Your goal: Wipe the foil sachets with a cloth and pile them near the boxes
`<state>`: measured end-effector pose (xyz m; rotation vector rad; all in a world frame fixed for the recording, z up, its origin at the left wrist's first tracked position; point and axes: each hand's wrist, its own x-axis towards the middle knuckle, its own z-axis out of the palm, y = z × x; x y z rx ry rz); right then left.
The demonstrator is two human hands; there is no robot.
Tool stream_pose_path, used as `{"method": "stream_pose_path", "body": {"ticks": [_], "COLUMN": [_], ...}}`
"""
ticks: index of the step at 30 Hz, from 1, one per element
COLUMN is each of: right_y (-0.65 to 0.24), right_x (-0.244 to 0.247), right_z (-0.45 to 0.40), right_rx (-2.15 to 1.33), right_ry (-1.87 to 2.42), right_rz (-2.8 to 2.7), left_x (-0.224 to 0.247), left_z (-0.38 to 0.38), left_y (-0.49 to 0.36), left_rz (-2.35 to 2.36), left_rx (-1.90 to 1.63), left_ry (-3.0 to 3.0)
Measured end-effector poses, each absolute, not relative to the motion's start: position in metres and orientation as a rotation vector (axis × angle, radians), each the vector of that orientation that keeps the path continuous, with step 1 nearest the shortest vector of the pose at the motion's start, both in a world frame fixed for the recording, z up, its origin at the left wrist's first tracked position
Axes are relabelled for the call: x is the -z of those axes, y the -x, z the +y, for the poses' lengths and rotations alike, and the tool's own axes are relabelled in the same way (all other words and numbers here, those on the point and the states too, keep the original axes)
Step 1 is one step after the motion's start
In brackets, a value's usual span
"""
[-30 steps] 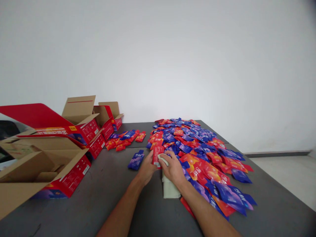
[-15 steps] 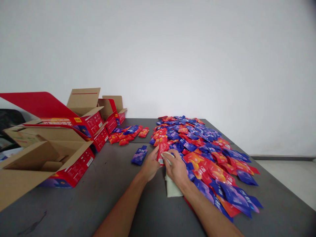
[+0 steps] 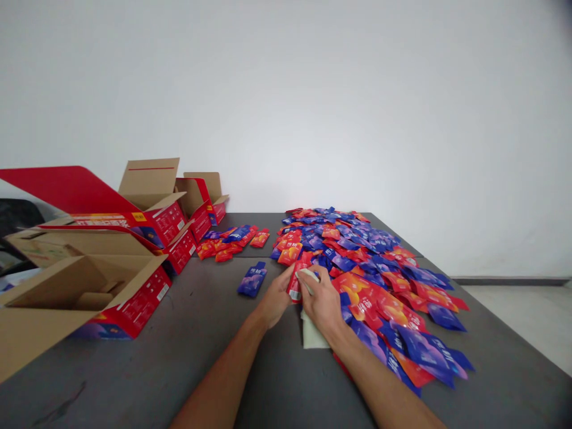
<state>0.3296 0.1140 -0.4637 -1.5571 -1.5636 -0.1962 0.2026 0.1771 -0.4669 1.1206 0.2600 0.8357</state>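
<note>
My left hand is closed on the left edge of a red pouch, whose white barcode patch faces up. My right hand grips a pale cloth and presses it against the pouch's face; the cloth's loose end hangs below the palm. A large heap of red and blue pouches lies right beside and beyond my right hand. To the left of my left hand, a single blue pouch lies flat on the dark table.
Farther back on the left is a small pile of red and blue pouches. Open red cartons line the left side, the nearest carton with its flaps spread out. A white wall stands behind the table.
Both hands have shifted slightly right with the red pouch. The cloth now covers more of the pouch's upper right part. The blue pouch on the left stays in place.
</note>
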Motion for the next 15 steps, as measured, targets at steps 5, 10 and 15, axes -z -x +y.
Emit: {"method": "stream_pose_path", "body": {"ticks": [5,10,15], "right_y": [-0.3212,-0.3287,-0.326], "right_x": [0.4613,0.4548,0.4564], "right_z": [0.1127,0.1123,0.1115], "right_rx": [0.154,0.206,0.195], "right_ry": [1.541,1.567,1.568], "right_rz": [-1.651,-1.481,-1.52], "left_x": [0.4675,0.4641,0.4614], "left_z": [0.1812,0.1774,0.1745], "left_y": [-0.1978,-0.1997,-0.2022], "left_rz": [0.387,0.455,0.427], "left_rx": [-0.857,-0.863,-0.913], "left_ry": [-1.106,-1.15,-1.195]}}
